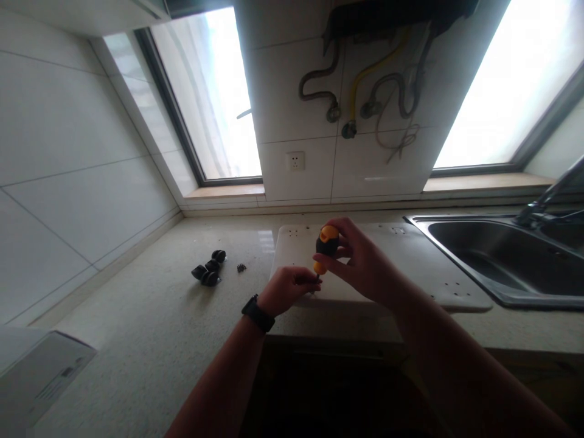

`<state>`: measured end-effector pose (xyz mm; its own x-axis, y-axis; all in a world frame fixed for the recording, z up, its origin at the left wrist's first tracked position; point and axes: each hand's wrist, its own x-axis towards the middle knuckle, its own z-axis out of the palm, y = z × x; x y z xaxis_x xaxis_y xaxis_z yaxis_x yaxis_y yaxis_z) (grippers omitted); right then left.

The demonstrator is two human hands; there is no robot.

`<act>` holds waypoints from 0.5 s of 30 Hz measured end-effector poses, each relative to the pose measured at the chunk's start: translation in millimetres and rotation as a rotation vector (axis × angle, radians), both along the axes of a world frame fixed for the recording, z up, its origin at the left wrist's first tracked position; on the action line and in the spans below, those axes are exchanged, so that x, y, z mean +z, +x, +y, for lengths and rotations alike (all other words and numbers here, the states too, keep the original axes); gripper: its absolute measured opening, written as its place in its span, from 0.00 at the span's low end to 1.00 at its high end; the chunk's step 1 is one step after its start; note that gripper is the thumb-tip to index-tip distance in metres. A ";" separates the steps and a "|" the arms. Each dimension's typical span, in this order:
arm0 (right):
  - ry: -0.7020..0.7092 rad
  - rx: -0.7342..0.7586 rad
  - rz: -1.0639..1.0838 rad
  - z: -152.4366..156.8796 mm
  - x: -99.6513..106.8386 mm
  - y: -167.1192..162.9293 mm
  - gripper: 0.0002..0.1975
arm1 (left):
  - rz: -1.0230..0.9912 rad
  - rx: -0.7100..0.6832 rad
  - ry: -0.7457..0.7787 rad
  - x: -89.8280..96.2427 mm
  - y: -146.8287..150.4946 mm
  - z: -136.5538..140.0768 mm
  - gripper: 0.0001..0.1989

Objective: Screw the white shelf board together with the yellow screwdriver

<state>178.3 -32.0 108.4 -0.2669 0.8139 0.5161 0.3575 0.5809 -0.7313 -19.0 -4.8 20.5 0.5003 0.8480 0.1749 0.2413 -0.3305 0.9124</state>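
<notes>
A stubby screwdriver (327, 242) with a yellow and black handle stands nearly upright, its shaft pointing down at the white board (387, 267). My right hand (353, 255) is closed round that handle. Beside the shaft, my left hand (292, 285) pinches close to the screwdriver's tip, low over the board's front left part; whatever its fingertips hold is too small to make out. Small holes show near the board's corners. To the left on the counter lie several black caster wheels (210, 267) and a little pile of dark screws (241, 267).
A steel sink (424, 243) with a faucet (533, 210) is set into the counter (150, 328) right of the board. A white box (45, 371) sits at the near left. Pipes and a socket (295, 161) are on the tiled wall between two windows.
</notes>
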 end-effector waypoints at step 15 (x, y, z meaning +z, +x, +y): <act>0.484 0.167 -0.109 -80.5 -64.6 46.6 0.31 | 0.292 -0.141 0.246 1.1 -31.1 12.4 0.28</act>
<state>224.8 -112.5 43.9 -0.4457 0.4311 0.7845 0.2901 0.8987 -0.3290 -50.1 7.6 21.6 0.6670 0.7184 0.1973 0.4154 -0.5785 0.7020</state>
